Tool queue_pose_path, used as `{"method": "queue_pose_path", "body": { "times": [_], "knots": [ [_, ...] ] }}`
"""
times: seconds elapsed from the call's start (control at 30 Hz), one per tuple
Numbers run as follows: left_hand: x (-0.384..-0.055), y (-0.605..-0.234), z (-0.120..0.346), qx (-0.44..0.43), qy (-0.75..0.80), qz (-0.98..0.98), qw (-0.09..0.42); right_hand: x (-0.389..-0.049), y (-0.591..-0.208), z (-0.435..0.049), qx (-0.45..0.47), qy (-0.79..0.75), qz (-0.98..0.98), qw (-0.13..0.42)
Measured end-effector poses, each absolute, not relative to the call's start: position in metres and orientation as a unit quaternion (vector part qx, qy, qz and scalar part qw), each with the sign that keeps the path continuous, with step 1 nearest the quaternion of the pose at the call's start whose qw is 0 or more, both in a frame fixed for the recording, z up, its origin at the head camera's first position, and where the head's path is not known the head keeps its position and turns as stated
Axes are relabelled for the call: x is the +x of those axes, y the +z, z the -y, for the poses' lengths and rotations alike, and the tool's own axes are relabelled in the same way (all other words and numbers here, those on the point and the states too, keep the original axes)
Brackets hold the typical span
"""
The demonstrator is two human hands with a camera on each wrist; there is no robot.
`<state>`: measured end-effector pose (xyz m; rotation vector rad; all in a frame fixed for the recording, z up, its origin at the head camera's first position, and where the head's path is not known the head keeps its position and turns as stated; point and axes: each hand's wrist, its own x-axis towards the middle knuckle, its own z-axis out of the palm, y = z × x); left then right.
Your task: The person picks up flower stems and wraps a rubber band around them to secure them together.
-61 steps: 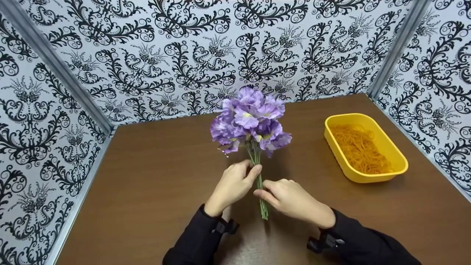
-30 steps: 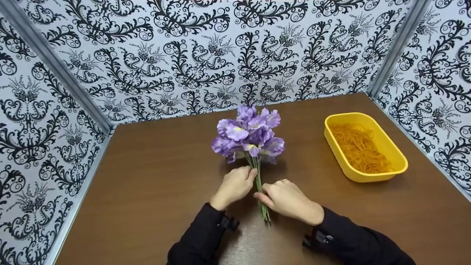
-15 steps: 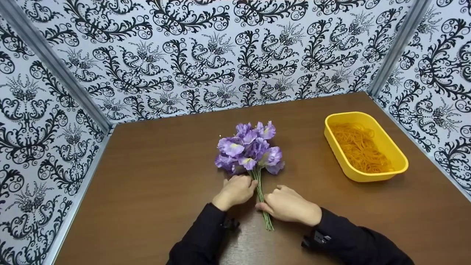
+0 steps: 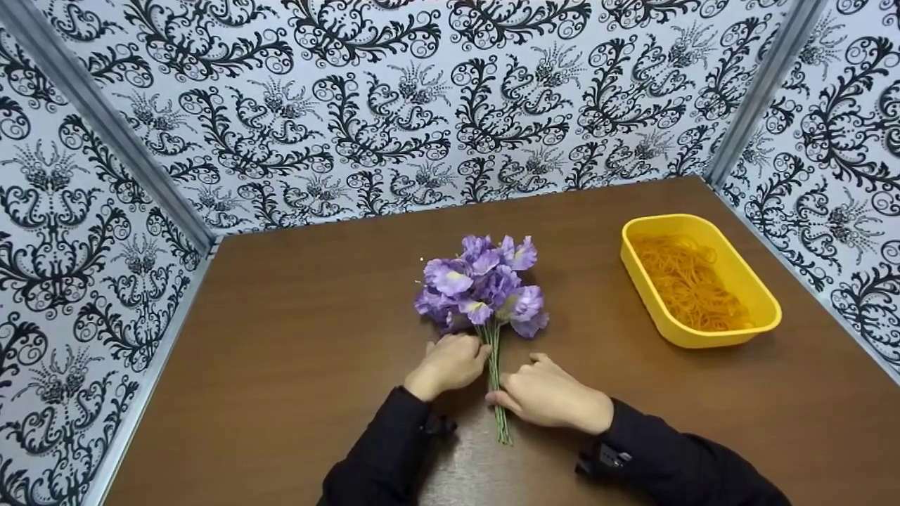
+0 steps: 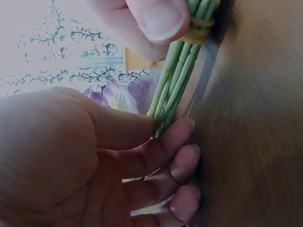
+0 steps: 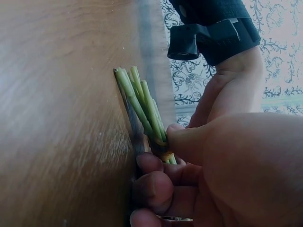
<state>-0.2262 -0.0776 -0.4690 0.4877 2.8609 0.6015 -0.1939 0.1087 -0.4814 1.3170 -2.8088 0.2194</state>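
A bunch of purple artificial flowers (image 4: 485, 281) lies low over the table, blooms pointing to the back wall. My left hand (image 4: 453, 362) pinches the green stems (image 5: 177, 80) just below the blooms, thumb on one side and fingertips on the other. Farther down, my right hand (image 4: 552, 393) pinches the same stems near their cut ends (image 6: 132, 85). A yellowish rubber band (image 5: 196, 35) is wound round the stems beside the right thumb. The right fingers curl beneath the stems, close to the tabletop.
To the right stands a yellow tub (image 4: 763, 309) with many loose orange rubber bands (image 4: 692, 288) inside. Patterned black-and-white walls (image 4: 380, 105) enclose the brown table (image 4: 281, 337) at the back and sides.
Both hands have lowered the bouquet toward the table and drawn it nearer the front. In the last half second the stem ends have swung slightly left. Both hands keep their hold.
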Motion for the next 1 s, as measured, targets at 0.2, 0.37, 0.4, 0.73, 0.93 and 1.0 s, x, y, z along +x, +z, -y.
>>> {"method": "queue_pose_path", "body": {
  "times": [0.2,0.37,0.4,0.73,0.93,1.0],
  "knots": [
    [-0.2261,-0.4679,0.0776,0.163,0.204,-0.961,0.092,-0.1944,-0.4808,-0.1089,0.42,0.067,0.905,0.011],
    [-0.2265,-0.4681,0.0772,0.159,0.206,-0.961,0.098,-0.1919,-0.4807,-0.1101,0.402,0.069,0.913,0.02],
    [-0.2267,-0.4683,0.0771,0.159,0.205,-0.961,0.099,-0.1914,-0.4806,-0.1103,0.398,0.07,0.914,0.023],
    [-0.2282,-0.4709,0.078,0.153,0.207,-0.961,0.099,-0.1907,-0.4787,-0.1091,0.388,0.069,0.918,0.044],
    [-0.2318,-0.4717,0.0796,0.153,0.203,-0.963,0.091,-0.1932,-0.4771,-0.1071,0.388,0.063,0.918,0.048],
    [-0.2315,-0.4726,0.0794,0.152,0.203,-0.963,0.086,-0.193,-0.4773,-0.1078,0.388,0.068,0.918,0.046]
  ]
}}
